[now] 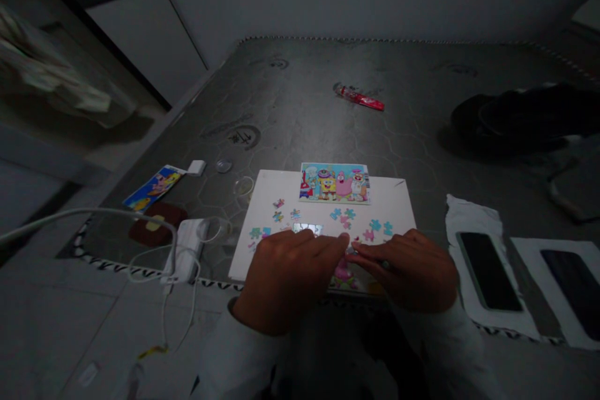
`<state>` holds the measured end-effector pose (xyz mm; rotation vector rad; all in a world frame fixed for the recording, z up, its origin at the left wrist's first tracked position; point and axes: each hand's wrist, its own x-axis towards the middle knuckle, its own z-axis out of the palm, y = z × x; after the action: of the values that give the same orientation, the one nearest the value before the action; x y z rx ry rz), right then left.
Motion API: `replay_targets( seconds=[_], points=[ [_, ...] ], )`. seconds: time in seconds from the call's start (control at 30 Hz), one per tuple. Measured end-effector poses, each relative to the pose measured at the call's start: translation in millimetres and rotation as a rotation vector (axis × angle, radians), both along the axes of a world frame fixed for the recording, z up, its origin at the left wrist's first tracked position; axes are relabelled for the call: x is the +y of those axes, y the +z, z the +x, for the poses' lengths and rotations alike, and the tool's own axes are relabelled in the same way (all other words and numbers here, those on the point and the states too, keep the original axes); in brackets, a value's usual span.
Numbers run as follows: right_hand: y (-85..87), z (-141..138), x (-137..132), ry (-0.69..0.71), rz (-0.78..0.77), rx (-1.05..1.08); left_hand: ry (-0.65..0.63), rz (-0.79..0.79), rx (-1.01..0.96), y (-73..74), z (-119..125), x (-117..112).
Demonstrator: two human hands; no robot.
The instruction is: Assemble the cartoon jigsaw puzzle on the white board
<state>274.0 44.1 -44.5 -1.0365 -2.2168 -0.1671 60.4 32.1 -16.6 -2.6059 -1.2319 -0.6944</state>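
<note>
Over the front of a white board [248, 262], my left hand [295, 275] and my right hand [412, 269] meet at their fingertips. Between them is a small pale puzzle piece [351, 250], pinched by my right thumb and finger. My left fingers are curled closed, their tips on the same piece; the palm side is hidden. Under the hands shows a pink and green part of a picture [344, 272], mostly covered. Loose puzzle pieces lie around, among them blue ones [375, 225], a pink one [369, 235] and multicoloured ones [278, 216]. A cartoon picture card [335, 184] lies at the board's back edge.
On the right, a phone [490, 272] rests on white cloth, with another dark phone [572, 284] beyond. Left are a white power strip [187, 250] with cables, a brown case [157, 225] and a blue cartoon packet [154, 187]. Farther back lies a red object [363, 99].
</note>
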Motion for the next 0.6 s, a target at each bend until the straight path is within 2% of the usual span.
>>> replay_targets(
  seconds=[0.6],
  points=[
    [-1.0, -1.8, 2.2, 0.002, -0.014, 0.027, 0.017, -0.014, -0.011, -2.1, 1.2, 1.1]
  ],
)
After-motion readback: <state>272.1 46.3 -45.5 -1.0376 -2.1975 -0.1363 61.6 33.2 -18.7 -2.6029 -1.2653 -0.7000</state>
